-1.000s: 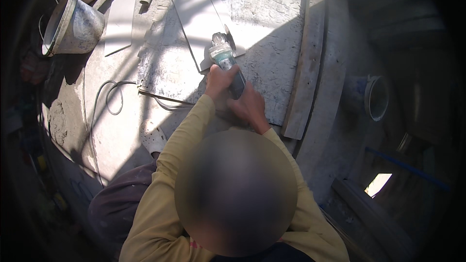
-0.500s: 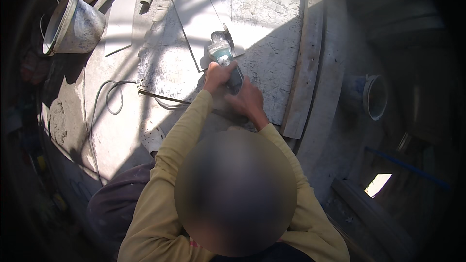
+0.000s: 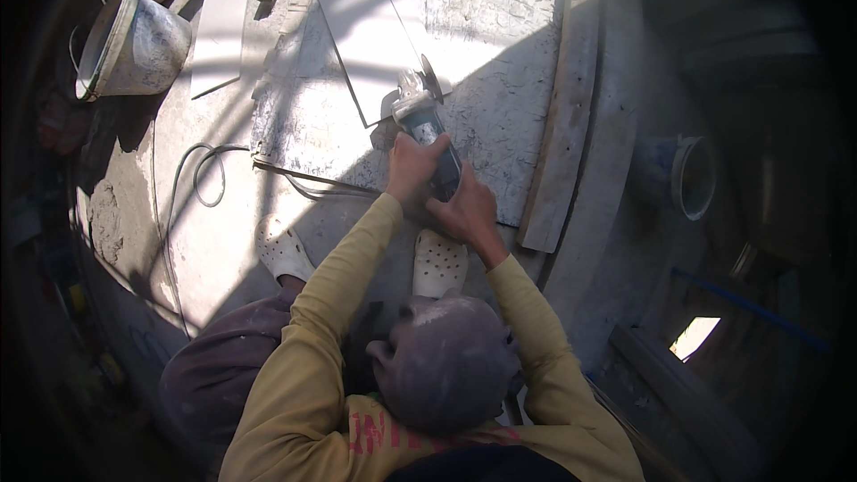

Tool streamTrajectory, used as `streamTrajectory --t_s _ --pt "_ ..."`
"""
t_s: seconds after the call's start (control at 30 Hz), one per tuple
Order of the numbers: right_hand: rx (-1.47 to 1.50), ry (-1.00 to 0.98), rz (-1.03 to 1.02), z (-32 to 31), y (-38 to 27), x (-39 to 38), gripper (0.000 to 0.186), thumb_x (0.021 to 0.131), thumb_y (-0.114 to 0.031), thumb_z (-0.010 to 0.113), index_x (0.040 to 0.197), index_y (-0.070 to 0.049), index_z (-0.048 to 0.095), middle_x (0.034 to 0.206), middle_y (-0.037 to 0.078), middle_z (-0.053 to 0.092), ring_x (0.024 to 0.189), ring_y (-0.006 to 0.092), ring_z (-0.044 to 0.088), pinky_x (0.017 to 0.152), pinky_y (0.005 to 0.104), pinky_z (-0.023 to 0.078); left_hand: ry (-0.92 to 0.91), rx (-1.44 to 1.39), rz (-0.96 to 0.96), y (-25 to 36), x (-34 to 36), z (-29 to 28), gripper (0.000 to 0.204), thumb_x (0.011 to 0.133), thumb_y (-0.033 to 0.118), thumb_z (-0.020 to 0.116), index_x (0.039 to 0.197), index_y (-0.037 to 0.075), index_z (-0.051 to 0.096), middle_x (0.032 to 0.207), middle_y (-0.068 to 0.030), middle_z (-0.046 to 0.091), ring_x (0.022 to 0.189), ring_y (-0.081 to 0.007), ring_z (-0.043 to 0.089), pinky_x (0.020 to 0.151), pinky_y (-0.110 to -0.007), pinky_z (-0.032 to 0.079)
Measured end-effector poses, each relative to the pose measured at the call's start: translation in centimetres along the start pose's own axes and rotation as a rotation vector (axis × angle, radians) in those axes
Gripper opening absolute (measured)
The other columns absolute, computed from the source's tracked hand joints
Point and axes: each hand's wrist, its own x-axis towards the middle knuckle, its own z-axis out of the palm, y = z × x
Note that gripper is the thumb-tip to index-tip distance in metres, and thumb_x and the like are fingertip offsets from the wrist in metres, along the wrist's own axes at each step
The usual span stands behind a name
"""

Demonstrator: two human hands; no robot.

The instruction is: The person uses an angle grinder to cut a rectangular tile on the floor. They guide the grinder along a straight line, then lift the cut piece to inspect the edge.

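Note:
Both my hands are wrapped round an angle grinder (image 3: 427, 129). My left hand (image 3: 412, 166) grips the front of its body, close behind the head. Lower and to the right, my right hand (image 3: 466, 207) closes on the rear end. The round disc (image 3: 432, 78) stands nearly edge-on at the right of the grinder's head. It is close to the near end of a long pale tile (image 3: 366, 31); whether it touches the tile I cannot tell. Beneath the tile lies a worn, paint-flecked board (image 3: 500, 98).
A stained bucket (image 3: 152, 45) lies tipped at the left, near a narrow pale offcut (image 3: 219, 40). A grey cable (image 3: 214, 174) loops on the floor. Timber planks (image 3: 561, 125) flank the board's right edge. Another bucket (image 3: 692, 178) sits in shade at the right.
The grinder and both hands have moved back toward me and slightly right. Its disc has turned more edge-on and shows more clearly. My feet now show between the arms.

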Motion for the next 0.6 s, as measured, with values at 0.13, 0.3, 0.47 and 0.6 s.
streamTrajectory --t_s 0.13,0.3,0.47,0.6 --pt "0.014 0.004 -0.004 0.0 0.6 -0.9 0.076 0.075 -0.045 0.081 0.128 0.003 0.055 0.102 0.027 0.076 0.094 0.0467 0.075 0.084 0.0527 0.059 -0.024 -0.017 0.029 -0.7 -0.6 0.4 0.073 0.081 0.046 0.086 0.112 -0.015 0.063 0.108 -0.0315 0.074 0.100 -0.0388 0.076 0.085 -0.046 0.061" --pt "-0.008 -0.018 0.007 0.1 0.9 -1.5 0.073 0.074 -0.037 0.084 0.128 0.001 0.052 0.101 0.026 0.075 0.092 0.0462 0.075 0.081 0.0532 0.059 0.017 0.031 0.078 -2.8 0.2 1.3 0.080 0.081 0.051 0.086 0.112 -0.018 0.061 0.105 -0.0332 0.074 0.101 -0.0429 0.076 0.085 -0.047 0.060" --pt "0.004 0.001 0.003 0.1 0.9 -1.9 0.073 0.074 -0.036 0.084 0.127 0.002 0.052 0.101 0.026 0.074 0.091 0.0457 0.075 0.080 0.0533 0.059 0.031 0.040 0.066 -3.5 0.1 1.8 0.080 0.080 0.051 0.086 0.111 -0.018 0.060 0.103 -0.0334 0.074 0.097 -0.0422 0.076 0.083 -0.046 0.061" --pt "0.049 0.014 0.015 -0.1 0.5 -1.8 0.071 0.075 -0.041 0.079 0.126 0.003 0.056 0.098 0.028 0.075 0.093 0.0492 0.073 0.083 0.0549 0.057 -0.006 -0.044 0.095 -2.6 0.0 1.3 0.076 0.081 0.047 0.086 0.113 -0.017 0.062 0.102 -0.0311 0.075 0.095 -0.0389 0.077 0.081 -0.045 0.061"
